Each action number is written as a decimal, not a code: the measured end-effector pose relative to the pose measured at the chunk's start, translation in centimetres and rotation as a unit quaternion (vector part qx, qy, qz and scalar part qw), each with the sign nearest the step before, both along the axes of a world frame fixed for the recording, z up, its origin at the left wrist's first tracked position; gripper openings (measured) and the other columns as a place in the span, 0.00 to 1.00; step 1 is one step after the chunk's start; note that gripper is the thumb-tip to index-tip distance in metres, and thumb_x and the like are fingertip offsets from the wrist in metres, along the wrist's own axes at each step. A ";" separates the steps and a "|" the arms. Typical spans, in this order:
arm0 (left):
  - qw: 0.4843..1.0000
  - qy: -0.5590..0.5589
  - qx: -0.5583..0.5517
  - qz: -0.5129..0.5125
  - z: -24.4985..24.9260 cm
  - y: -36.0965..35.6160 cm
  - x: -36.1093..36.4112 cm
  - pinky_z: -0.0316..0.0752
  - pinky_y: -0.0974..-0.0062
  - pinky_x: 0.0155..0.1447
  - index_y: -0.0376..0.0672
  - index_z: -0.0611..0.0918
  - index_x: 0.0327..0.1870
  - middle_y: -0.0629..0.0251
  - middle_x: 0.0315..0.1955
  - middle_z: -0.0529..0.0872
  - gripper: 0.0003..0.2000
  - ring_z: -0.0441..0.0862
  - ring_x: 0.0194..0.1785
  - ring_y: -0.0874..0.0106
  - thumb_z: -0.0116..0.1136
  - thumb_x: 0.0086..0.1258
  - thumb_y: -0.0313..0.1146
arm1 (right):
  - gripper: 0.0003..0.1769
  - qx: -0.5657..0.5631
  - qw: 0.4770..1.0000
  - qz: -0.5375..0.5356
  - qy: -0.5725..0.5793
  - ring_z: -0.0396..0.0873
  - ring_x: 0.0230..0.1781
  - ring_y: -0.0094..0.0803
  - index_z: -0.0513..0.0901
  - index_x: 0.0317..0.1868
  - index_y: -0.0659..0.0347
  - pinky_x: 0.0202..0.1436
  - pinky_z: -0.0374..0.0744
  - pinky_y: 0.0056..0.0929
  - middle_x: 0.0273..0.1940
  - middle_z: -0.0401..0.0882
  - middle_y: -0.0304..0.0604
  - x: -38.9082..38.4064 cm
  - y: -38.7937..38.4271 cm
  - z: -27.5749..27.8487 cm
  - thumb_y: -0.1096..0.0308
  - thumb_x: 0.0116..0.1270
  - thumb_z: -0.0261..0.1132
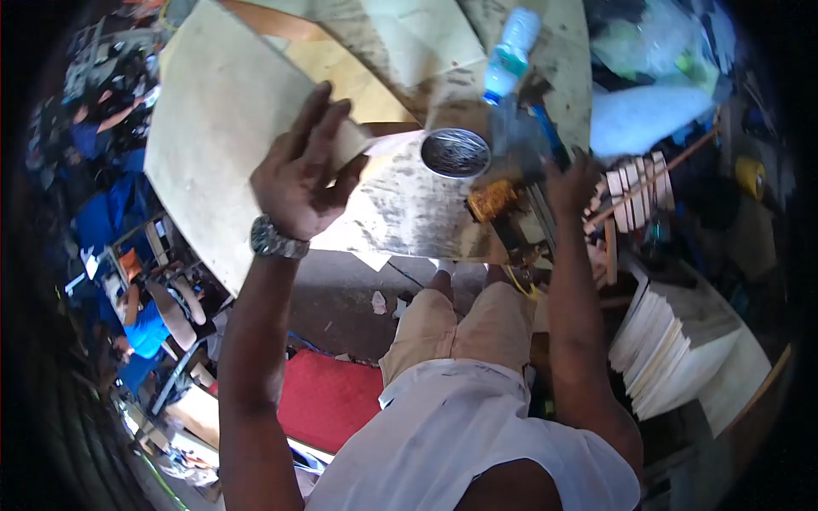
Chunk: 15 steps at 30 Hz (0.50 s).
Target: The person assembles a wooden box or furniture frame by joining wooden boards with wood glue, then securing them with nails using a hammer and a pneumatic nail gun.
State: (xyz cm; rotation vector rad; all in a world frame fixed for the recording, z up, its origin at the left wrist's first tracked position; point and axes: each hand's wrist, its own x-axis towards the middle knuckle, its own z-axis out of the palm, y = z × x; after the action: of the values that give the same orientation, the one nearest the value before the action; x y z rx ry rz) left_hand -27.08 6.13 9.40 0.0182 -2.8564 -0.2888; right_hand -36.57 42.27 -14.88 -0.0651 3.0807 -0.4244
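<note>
**Blue tool (545,128) at the right hand (572,183), pale board (226,119) at the left**

The right hand appears wrapped around the tool's near end, though blur softens it; the long axis runs far and slightly left. At the board's right edge, the left hand (311,170) is half-curled, thumb apart; whether it grips, I cannot tell. The tin (457,176) sits between both hands.

No lettering, brand or number can be read. The bottle (515,41) carries a green label (509,62), its print too blurred to make out; the dial of the watch (277,239) is too small to read.
</note>
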 end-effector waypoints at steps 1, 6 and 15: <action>1.000 -0.026 -0.012 0.010 0.6 0.3 0.3 0.86 0.70 0.42 0.57 0.80 0.63 0.68 0.65 0.80 0.30 0.89 0.43 0.65 0.73 0.56 0.43 | 0.35 0.024 0.998 0.027 -0.054 0.72 0.59 0.57 0.76 0.60 0.58 0.58 0.75 0.55 0.59 0.74 0.55 -0.2 1.0 -1.0 0.48 0.58 0.75; 1.000 -0.019 -0.001 0.017 0.0 -0.1 0.7 0.86 0.70 0.41 0.62 0.79 0.65 0.73 0.67 0.78 0.32 0.88 0.41 0.65 0.74 0.54 0.43 | 0.24 0.028 0.995 0.052 -0.081 0.78 0.53 0.57 0.76 0.58 0.58 0.53 0.78 0.54 0.52 0.78 0.55 -2.0 2.2 -3.7 0.55 0.67 0.67; 1.000 -0.010 0.002 0.009 0.0 0.0 0.5 0.86 0.70 0.43 0.62 0.79 0.66 0.73 0.67 0.78 0.33 0.88 0.43 0.65 0.74 0.54 0.41 | 0.29 -0.584 0.688 -0.042 -0.428 0.68 0.18 0.17 0.80 0.46 0.62 0.21 0.66 0.20 0.22 0.72 0.32 5.8 -2.6 11.5 0.42 0.79 0.50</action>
State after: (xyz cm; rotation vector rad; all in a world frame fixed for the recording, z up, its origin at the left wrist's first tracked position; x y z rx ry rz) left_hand -26.55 6.14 9.41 0.0472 -2.8744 -0.2929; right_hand -30.80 39.68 -3.38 0.1921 1.4962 -1.7118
